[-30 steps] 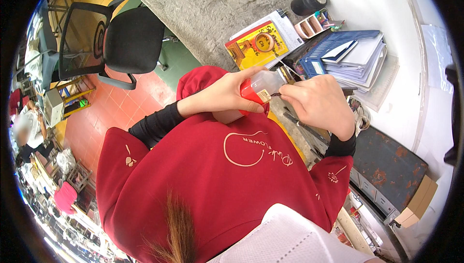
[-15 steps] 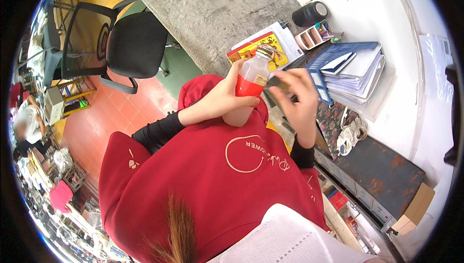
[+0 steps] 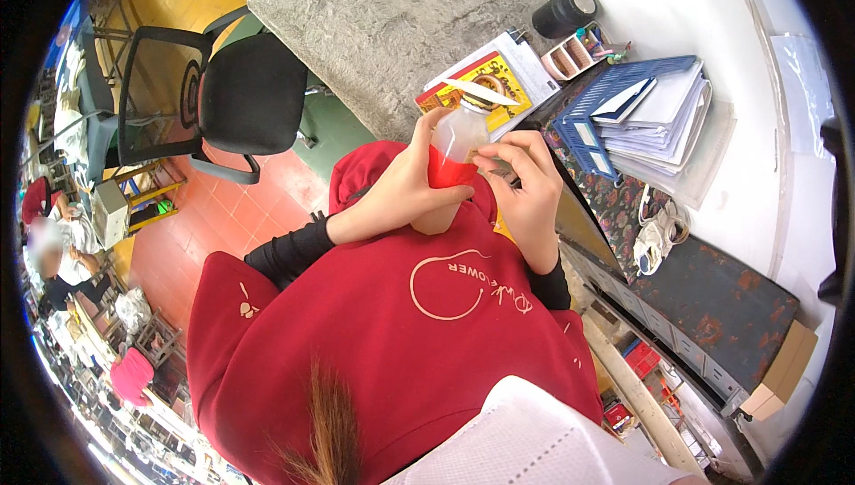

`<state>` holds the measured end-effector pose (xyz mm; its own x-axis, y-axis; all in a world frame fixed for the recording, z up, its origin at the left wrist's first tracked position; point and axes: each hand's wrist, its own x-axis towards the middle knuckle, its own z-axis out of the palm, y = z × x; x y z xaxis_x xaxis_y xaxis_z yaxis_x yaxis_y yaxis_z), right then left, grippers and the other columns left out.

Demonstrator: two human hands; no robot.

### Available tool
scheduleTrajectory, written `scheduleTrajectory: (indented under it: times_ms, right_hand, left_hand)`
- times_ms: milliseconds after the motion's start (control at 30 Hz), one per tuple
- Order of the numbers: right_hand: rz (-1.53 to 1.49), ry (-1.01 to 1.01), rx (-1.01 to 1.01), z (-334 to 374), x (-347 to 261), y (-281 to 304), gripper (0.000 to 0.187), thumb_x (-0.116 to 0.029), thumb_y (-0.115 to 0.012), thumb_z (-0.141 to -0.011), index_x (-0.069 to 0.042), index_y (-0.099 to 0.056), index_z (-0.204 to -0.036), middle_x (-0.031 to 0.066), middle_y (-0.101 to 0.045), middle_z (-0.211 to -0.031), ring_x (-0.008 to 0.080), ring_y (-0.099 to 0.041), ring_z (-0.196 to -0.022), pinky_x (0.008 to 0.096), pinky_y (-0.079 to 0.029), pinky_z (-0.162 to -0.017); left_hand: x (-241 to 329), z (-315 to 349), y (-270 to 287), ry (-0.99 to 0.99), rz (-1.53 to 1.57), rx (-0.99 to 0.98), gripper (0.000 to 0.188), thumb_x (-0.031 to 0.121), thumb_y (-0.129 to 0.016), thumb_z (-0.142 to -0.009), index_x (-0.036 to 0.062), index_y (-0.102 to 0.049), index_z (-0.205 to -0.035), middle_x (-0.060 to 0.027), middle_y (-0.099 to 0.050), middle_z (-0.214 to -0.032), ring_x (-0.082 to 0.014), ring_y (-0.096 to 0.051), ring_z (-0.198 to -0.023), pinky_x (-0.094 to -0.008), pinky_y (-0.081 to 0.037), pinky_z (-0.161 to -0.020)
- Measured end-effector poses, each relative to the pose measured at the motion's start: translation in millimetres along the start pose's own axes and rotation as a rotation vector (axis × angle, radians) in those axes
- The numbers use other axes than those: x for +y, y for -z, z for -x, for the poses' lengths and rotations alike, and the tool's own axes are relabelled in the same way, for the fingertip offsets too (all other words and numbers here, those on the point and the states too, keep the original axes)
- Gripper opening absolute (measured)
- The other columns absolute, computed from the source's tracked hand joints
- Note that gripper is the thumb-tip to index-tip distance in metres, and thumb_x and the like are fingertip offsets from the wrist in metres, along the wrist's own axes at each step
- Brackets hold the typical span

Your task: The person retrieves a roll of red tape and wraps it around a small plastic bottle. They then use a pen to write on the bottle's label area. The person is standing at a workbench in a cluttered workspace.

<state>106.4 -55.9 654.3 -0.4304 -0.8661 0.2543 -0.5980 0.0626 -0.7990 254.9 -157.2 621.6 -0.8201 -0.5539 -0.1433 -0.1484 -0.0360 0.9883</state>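
Observation:
My left hand (image 3: 396, 187) is wrapped round a translucent white bottle (image 3: 459, 135) with a red band, held tilted in front of my chest. A pale, flat strip (image 3: 481, 91) crosses the bottle's dark-rimmed top. On the bottle's right side, my right hand (image 3: 530, 200) has its index finger and thumb drawn together, with the fingertips touching the bottle where a small label sits. Those fingers hide most of the label, so what they pinch is hard to make out.
Beyond the bottle, a yellow-and-red booklet (image 3: 430, 98) lies on a grey table (image 3: 374, 31). A black cylinder (image 3: 565, 13), a small pen box (image 3: 570, 57) and a blue paper tray (image 3: 583, 129) stand to the right. A black office chair (image 3: 254, 93) is at left.
My right hand has come in from the right, and its fingertips now touch the bottle's side. The left hand keeps its hold, while the bottle has turned slightly and its pale strip shows more plainly.

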Motion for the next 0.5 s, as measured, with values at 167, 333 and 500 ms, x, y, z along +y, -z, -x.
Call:
scheduleTrajectory:
  times_ms: [167, 333, 500]
  right_hand:
    - [0.026, -0.011, -0.051, -0.9, 2.2, 0.8, 0.022, 0.009, -0.073, -0.070, 0.001, -0.063, -0.088, 0.0090, -0.058, -0.088, 0.0217, -0.061, -0.076, 0.0302, -0.048, -0.063]
    - [0.101, 0.052, -0.069, -1.0, 5.0, -0.1, 0.020, 0.007, -0.073, -0.072, 0.000, -0.063, -0.089, 0.0088, -0.059, -0.089, 0.0213, -0.062, -0.073, 0.0303, -0.049, -0.059]
    - [0.138, 0.205, 0.026, 1.8, 9.7, 1.1, 0.021, 0.001, -0.076, -0.073, -0.004, -0.069, -0.092, 0.0075, -0.061, -0.091, 0.0197, -0.063, -0.068, 0.0305, -0.048, -0.055]
  left_hand:
    - [1.5, 1.1, -1.2, 0.002, 0.020, -0.009, 0.094, 0.014, -0.079, -0.073, 0.0021, -0.019, -0.145, -0.0264, -0.057, -0.119, -0.0345, -0.062, -0.107, -0.0395, -0.050, -0.088]
    - [1.4, 1.2, -2.3, 0.000, -0.017, 0.005, 0.095, 0.013, -0.079, -0.072, 0.0018, -0.020, -0.145, -0.0257, -0.058, -0.117, -0.0346, -0.062, -0.107, -0.0392, -0.050, -0.088]
    - [0.2, 1.4, -4.0, -0.032, -0.049, 0.035, 0.095, 0.014, -0.080, -0.072, 0.0016, -0.020, -0.144, -0.0256, -0.057, -0.117, -0.0355, -0.063, -0.107, -0.0395, -0.050, -0.088]
